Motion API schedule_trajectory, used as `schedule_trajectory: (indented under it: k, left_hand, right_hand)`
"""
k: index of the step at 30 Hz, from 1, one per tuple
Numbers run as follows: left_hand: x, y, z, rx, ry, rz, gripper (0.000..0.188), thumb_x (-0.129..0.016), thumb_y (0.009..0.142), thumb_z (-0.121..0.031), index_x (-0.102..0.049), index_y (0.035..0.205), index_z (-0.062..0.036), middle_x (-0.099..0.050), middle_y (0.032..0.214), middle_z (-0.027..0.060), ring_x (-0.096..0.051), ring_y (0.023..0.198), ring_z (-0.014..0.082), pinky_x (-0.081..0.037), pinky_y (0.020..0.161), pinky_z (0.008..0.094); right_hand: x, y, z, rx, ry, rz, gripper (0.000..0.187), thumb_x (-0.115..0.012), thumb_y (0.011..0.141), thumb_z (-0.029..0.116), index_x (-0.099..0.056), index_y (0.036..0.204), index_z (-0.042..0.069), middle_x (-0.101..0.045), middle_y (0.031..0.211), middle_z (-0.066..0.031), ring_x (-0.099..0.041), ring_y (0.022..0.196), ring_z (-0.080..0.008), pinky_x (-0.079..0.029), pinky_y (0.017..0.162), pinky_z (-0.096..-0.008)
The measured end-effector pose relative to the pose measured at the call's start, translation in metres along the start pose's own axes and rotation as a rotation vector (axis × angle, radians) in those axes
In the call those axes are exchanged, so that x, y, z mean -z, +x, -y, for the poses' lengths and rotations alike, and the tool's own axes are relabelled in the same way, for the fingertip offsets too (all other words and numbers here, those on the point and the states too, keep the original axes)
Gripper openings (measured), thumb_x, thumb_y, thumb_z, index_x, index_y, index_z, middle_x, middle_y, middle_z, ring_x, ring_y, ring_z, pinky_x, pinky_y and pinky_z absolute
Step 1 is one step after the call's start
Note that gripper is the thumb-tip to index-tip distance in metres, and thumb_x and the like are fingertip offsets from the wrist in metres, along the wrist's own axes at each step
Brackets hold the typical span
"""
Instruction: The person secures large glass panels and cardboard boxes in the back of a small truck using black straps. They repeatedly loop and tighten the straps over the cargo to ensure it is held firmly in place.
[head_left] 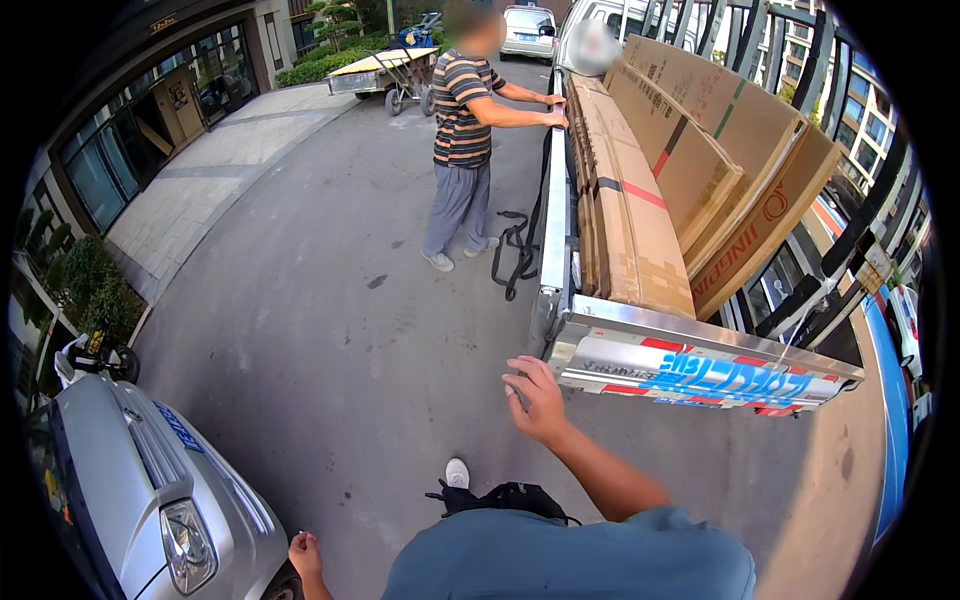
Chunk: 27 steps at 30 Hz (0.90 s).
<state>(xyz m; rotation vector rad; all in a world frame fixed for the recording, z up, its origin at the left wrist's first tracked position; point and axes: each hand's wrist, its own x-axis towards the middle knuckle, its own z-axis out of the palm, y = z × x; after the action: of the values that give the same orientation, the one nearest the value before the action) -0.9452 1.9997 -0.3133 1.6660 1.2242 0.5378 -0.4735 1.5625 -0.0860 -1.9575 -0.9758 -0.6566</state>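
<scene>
My right hand [536,400] reaches forward with its fingers apart and nothing in them. It is close to the rear left corner of a flatbed truck's silver tailgate [700,345]; whether it touches the metal I cannot tell. Low at my left side, beside a silver car [175,500], hangs my left hand [305,553] with its fingers curled in. A tiny pale spot shows at its fingertips, too small to name. Long flat cardboard boxes [640,235] lie on the truck bed, and taller cardboard packages [755,225] lean against the rack on its right side.
A person in a striped shirt [468,110] stands at the truck's left side panel [557,210], both hands on its top edge. Black straps [518,250] hang down to the ground there. Farther off are a cart [380,72] and a white van [528,35].
</scene>
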Motion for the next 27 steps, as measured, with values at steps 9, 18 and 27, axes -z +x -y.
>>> schedule_trajectory:
  k: [9, 18, 27]
  left_hand:
    - [-0.090, 0.074, 0.001, 0.171, 0.215, 0.325, 0.025, -0.061, 0.102, -0.019, -0.069, 0.107, 0.0047, -0.073, 0.083, 0.0088, -0.071, 0.074, 0.0166, -0.058, 0.067, 0.0313]
    - [-0.146, 0.196, -0.063, 0.166, 0.459, 0.464, 0.024, -0.065, 0.089, -0.015, -0.077, 0.099, 0.0038, -0.077, 0.083, 0.0121, -0.076, 0.078, 0.0182, -0.060, 0.072, 0.0340]
    - [-0.266, 0.409, -0.129, -0.170, 0.492, 0.636, 0.019, -0.073, 0.087, -0.015, -0.077, 0.096, 0.0012, -0.078, 0.083, 0.0099, -0.074, 0.075, 0.0183, -0.059, 0.071, 0.0335]
  right_hand:
    - [0.023, 0.158, -0.083, -0.171, -0.496, -0.263, 0.034, -0.074, 0.083, 0.004, -0.068, 0.116, 0.002, -0.061, 0.130, -0.0179, -0.055, 0.125, -0.0422, -0.044, 0.105, -0.0509]
    - [0.052, 0.125, -0.165, -0.684, -0.660, -0.274, 0.034, -0.056, 0.105, 0.029, -0.072, 0.108, 0.000, -0.071, 0.111, -0.0213, -0.065, 0.106, -0.0413, -0.050, 0.094, -0.0480]
    - [0.032, 0.152, -0.154, -1.024, -0.867, -0.419, 0.049, -0.051, 0.106, 0.041, -0.069, 0.087, 0.000, -0.070, 0.090, -0.0271, -0.067, 0.088, -0.0481, -0.051, 0.077, -0.0546]
